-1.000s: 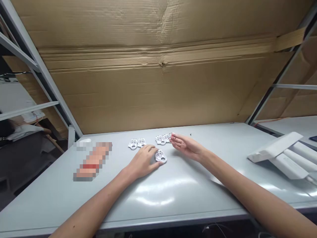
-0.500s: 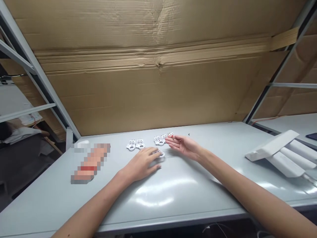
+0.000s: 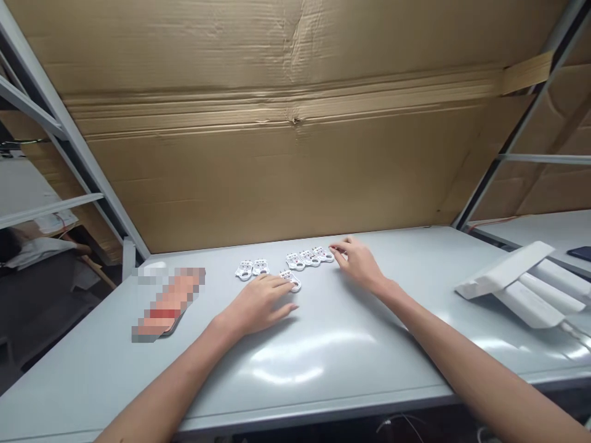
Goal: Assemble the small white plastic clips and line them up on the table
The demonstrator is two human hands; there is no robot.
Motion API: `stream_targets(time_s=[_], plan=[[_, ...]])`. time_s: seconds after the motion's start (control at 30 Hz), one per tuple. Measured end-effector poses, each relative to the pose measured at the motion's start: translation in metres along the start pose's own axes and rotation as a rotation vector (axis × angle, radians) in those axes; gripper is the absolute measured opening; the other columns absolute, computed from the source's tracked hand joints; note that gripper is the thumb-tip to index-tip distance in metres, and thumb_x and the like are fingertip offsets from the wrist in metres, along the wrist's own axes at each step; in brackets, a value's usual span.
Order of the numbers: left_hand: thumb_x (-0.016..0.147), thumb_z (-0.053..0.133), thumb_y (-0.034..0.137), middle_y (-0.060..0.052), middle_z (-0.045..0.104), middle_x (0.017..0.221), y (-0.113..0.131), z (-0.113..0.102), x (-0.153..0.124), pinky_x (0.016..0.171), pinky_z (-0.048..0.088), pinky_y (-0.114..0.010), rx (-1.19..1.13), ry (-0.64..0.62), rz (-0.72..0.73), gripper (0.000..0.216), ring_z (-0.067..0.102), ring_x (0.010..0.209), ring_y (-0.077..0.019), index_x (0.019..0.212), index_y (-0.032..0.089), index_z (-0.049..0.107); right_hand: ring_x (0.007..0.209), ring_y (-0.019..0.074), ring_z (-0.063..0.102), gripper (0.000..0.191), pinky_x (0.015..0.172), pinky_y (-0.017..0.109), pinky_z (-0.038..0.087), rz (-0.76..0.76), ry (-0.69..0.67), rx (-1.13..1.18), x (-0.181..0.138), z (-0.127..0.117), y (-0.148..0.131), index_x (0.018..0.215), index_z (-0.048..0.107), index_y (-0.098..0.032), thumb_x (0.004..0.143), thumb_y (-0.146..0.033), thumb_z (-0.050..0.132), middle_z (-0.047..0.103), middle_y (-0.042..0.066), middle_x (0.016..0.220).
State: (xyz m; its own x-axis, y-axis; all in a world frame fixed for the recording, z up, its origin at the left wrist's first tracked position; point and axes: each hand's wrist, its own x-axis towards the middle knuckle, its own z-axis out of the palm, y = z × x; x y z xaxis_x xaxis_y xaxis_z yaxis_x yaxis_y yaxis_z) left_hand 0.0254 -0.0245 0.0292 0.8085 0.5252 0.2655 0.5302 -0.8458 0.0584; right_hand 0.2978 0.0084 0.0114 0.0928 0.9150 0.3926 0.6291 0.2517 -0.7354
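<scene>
My left hand (image 3: 258,306) lies low over the table, fingers stretched and thumb apart. Its fingertips reach over a white flat piece with a ring-shaped opening (image 3: 295,284), partly covering it; whether they press on it I cannot tell. My right hand (image 3: 359,261) is closed in a pinch, palm down. Anything between its fingertips is too small or hidden to name. Just left of it, three similar white pieces (image 3: 310,258) with small marks lie in a slanting row. Another two white pieces (image 3: 244,271) lie side by side beyond my left hand.
Blurred-out pinkish object (image 3: 170,304) lies on the left of the grey table (image 3: 323,351). A white multi-part device with a cable (image 3: 521,280) stands at right. Cardboard (image 3: 295,178) walls the back, metal posts flank it. At far left a person's sleeve (image 3: 44,251) shows.
My right hand has turned from a flat, upturned palm to a downward pinch, shifting right and uncovering the row of three. The small dark bit behind it no longer shows. My left hand barely moved.
</scene>
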Motion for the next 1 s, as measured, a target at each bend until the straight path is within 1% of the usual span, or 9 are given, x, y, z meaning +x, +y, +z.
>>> stream_targets(time_s=[0.07, 0.2, 0.3, 0.43, 0.6, 0.7, 0.8, 0.93, 1.0], plan=[[0.096, 0.054, 0.037, -0.007, 0.068, 0.117, -0.002, 0.000, 0.000, 0.093, 0.047, -0.040, 0.007, -0.030, -0.002, 0.028, 0.063, 0.106, -0.0263, 0.119, 0.022, 0.062, 0.092, 0.0258, 0.069, 0.021, 0.082, 0.038, 0.054, -0.060, 0.023, -0.173, 0.005, -0.009, 0.008, 0.095, 0.073, -0.021, 0.089, -0.029, 0.055, 0.072, 0.010, 0.103], [0.096, 0.055, 0.039, -0.009, 0.065, 0.124, -0.009, 0.002, -0.002, 0.098, 0.046, -0.041, 0.012, -0.055, -0.007, 0.033, 0.060, 0.114, -0.0277, 0.123, 0.021, 0.060, 0.089, 0.0230, 0.070, 0.021, 0.077, 0.032, 0.052, -0.008, -0.008, -0.233, 0.011, -0.026, 0.016, 0.096, 0.071, -0.022, 0.086, -0.023, 0.053, 0.074, 0.006, 0.103], [0.097, 0.052, 0.040, -0.009, 0.060, 0.134, -0.017, 0.005, -0.003, 0.104, 0.043, -0.043, 0.010, -0.056, -0.026, 0.036, 0.055, 0.124, -0.0284, 0.127, 0.021, 0.058, 0.084, 0.0222, 0.070, 0.017, 0.073, 0.031, 0.050, 0.013, -0.097, -0.268, 0.012, -0.031, 0.018, 0.088, 0.070, -0.023, 0.083, -0.021, 0.053, 0.075, 0.004, 0.097], [0.098, 0.049, 0.044, -0.010, 0.053, 0.144, -0.026, 0.008, -0.004, 0.115, 0.032, -0.046, 0.033, -0.086, -0.086, 0.044, 0.043, 0.137, -0.0283, 0.135, 0.021, 0.053, 0.082, 0.0235, 0.068, 0.015, 0.067, 0.031, 0.047, 0.001, -0.201, -0.316, 0.012, -0.027, 0.024, 0.080, 0.070, -0.025, 0.082, -0.024, 0.055, 0.075, 0.003, 0.092], [0.098, 0.045, 0.050, -0.009, 0.046, 0.149, -0.030, 0.010, -0.005, 0.117, 0.026, -0.048, 0.041, -0.102, -0.164, 0.051, 0.030, 0.144, -0.0292, 0.140, 0.021, 0.049, 0.092, 0.0271, 0.065, 0.016, 0.073, 0.034, 0.048, -0.064, -0.176, -0.432, 0.010, -0.021, 0.030, 0.083, 0.072, -0.024, 0.082, -0.025, 0.057, 0.072, 0.007, 0.104], [0.100, 0.042, 0.050, -0.010, 0.047, 0.148, -0.030, 0.010, -0.004, 0.117, 0.023, -0.051, 0.068, -0.106, -0.190, 0.050, 0.030, 0.144, -0.0305, 0.139, 0.020, 0.050, 0.096, 0.0286, 0.064, 0.018, 0.076, 0.036, 0.049, -0.061, -0.162, -0.484, 0.009, -0.022, 0.027, 0.086, 0.072, -0.022, 0.085, -0.025, 0.055, 0.070, 0.009, 0.110], [0.101, 0.039, 0.050, -0.011, 0.048, 0.148, -0.030, 0.012, -0.004, 0.116, 0.024, -0.053, 0.100, -0.102, -0.217, 0.050, 0.032, 0.143, -0.0316, 0.139, 0.019, 0.049, 0.099, 0.0298, 0.064, 0.020, 0.081, 0.039, 0.049, -0.096, -0.148, -0.451, 0.008, -0.019, 0.022, 0.093, 0.072, -0.022, 0.087, -0.026, 0.054, 0.068, 0.011, 0.114], [0.101, 0.039, 0.047, -0.011, 0.055, 0.140, -0.029, 0.012, -0.004, 0.114, 0.028, -0.051, 0.136, -0.070, -0.185, 0.045, 0.040, 0.137, -0.0317, 0.134, 0.019, 0.054, 0.110, 0.0312, 0.061, 0.027, 0.095, 0.046, 0.047, -0.312, -0.179, -0.259, -0.001, -0.002, 0.009, 0.110, 0.070, -0.024, 0.090, -0.033, 0.055, 0.065, 0.011, 0.123], [0.101, 0.040, 0.046, -0.010, 0.059, 0.135, -0.027, 0.012, -0.004, 0.111, 0.033, -0.050, 0.139, -0.035, -0.152, 0.042, 0.046, 0.132, -0.0311, 0.130, 0.021, 0.058, 0.125, 0.0317, 0.053, 0.036, 0.107, 0.049, 0.039, -0.441, -0.259, -0.191, -0.009, 0.010, 0.000, 0.123, 0.065, -0.024, 0.090, -0.037, 0.057, 0.061, 0.011, 0.133]])
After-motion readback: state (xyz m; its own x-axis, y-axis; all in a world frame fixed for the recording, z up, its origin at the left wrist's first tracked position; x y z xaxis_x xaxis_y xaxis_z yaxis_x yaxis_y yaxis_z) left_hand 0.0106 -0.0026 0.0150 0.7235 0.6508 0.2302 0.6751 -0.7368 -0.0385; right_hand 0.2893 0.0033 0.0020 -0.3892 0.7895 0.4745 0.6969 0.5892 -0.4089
